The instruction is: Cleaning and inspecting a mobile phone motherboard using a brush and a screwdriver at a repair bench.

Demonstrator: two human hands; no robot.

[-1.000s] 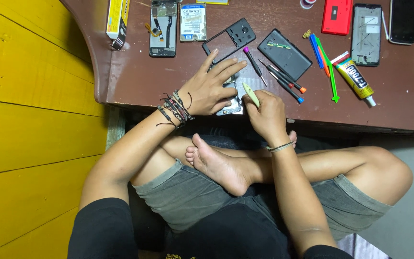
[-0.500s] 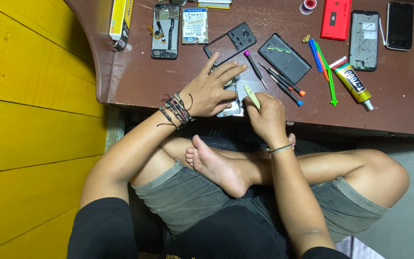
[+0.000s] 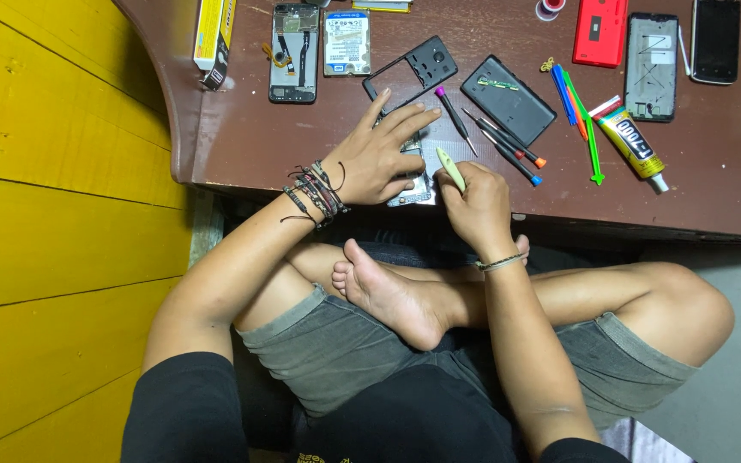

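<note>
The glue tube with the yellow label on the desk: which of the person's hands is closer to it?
Right. The right hand is left of and below the glue tube; the left hand lies farther left.

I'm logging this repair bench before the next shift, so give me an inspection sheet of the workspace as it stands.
Surface: dark brown wooden table, scuffed, with a rounded corner.
Job's things: opened phone at the table's near edge, pressed down by the left hand; pale green pry tool gripped in the right hand.
Clutter: black phone frame, black back cover, red cover, small screwdrivers, glue tube, yellow box.
Grippers: both hands bare; cord bracelets on the left wrist.
Cables: orange flex strip inside the stripped phone body; no loose cords seen.
Surroundings: yellow plank wall; the person sits cross-legged.
</note>
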